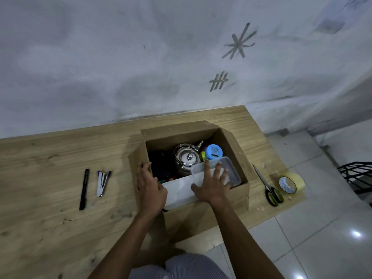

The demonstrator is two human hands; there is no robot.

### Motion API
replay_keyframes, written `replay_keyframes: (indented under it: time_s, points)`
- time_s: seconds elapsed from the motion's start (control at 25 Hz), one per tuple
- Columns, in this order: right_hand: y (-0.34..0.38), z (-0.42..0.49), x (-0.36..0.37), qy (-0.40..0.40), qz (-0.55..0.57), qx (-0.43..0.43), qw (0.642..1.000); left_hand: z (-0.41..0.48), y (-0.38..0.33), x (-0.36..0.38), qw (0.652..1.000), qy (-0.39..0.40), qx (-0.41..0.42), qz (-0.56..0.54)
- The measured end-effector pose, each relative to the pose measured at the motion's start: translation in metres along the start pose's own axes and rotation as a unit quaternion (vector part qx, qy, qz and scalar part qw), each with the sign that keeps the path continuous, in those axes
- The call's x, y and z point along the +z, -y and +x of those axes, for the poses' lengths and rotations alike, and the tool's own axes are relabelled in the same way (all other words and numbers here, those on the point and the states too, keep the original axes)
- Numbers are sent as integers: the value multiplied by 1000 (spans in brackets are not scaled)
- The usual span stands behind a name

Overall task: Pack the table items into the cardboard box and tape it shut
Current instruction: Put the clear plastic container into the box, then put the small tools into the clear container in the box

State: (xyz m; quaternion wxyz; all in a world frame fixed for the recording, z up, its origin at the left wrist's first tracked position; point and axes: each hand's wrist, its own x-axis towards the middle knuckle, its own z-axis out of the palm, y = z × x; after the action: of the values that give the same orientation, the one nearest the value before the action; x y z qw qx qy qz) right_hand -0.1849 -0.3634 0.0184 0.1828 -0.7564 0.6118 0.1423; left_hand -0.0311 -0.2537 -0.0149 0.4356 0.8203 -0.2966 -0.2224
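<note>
One cardboard box (211,214) is standing open on the wooden table (50,168), near its right end, with its flaps folded outward. Inside it, one steel kettle (187,158), one blue-lidded jar (213,152) and one translucent plastic container (231,170) are showing; the container is lying tilted against the near wall. The right hand (213,186) is pressing on this container with fingers spread flat, not clasping it. The left hand (150,186) is resting over the box's left wall with its fingers bent; whether it is actually gripping the cardboard cannot be determined. Left of the box, one black pen (84,189) and one purple-and-white item (103,183), too small to identify, are lying on the table. Right of the box, one pair of scissors (268,186) and one tape roll (291,183) are lying. Dark objects in the box's left half are sitting in shadow and cannot be identified.
</note>
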Motion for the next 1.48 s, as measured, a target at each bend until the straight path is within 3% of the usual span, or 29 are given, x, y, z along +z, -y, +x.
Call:
replay_keyframes:
  time_s: [0.16,0.32,0.4,0.52,0.68,0.84,1.08,1.2,1.28,1.36,1.4,1.48]
  points:
    - [28,-7,7,-70,52,-53,995,-3,13,-22,997,49,30,-42]
    - [86,-48,33,-37,209,-181,960,8,76,-65,995,52,-6,91]
    - [108,-67,47,-15,171,-240,955,18,106,-88,985,39,-24,168]
    - [120,-70,57,-43,70,-253,964,34,136,-116,967,44,-75,241]
    - [123,-71,54,-46,75,-248,965,46,154,-128,961,67,-55,263]
    - [121,-69,55,-34,83,-275,957,57,142,-115,950,72,-99,288]
    - [117,-66,57,5,104,-284,953,68,133,-102,962,-4,-188,196]
    - [116,-60,60,12,113,-257,960,64,128,-110,963,-48,-266,21]
    - [119,-57,57,-70,107,-305,944,51,115,-119,950,-10,-274,-148]
    - [128,-54,49,-149,125,-376,906,34,99,-129,950,72,-228,-201]
    - [137,-53,43,-144,152,-390,897,26,89,-133,949,100,-206,-218]
    - [157,-53,26,-26,232,-367,901,12,70,-140,944,116,-170,-259]
